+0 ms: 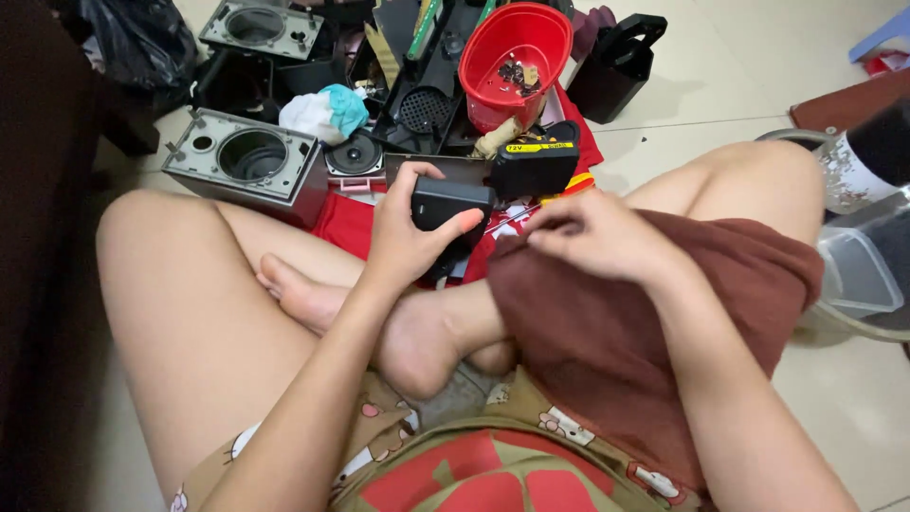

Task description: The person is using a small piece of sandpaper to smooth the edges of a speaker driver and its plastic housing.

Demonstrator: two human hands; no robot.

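Far to your left on the floor [834, 398] lies a grey speaker housing [245, 163] with a round opening, and a second one like it [261, 27] sits further back beside a black bag [137, 43]. Just right of the nearer housing are a white and teal cloth [327, 112] and a loose black speaker cone [355, 154], resting at the edge of a red cloth [346, 223].

Next comes your left hand [403, 237], raised over your crossed legs. Its fingers [424, 172] are clamped on a small black box [447, 204], thumb pressed against the box's lower right corner, the others wrapped over its top left edge. Behind the box a black and yellow battery pack [536, 163] lies on the red cloth, with a red plastic bowl [515, 59] holding small dark bits further back.

Your right hand [592, 232] rests on the brown cloth [607, 332] draped over your right knee, fingers drawn together and pinching the cloth's edge, just beside the box. At far right stands a clear plastic container [858, 275].
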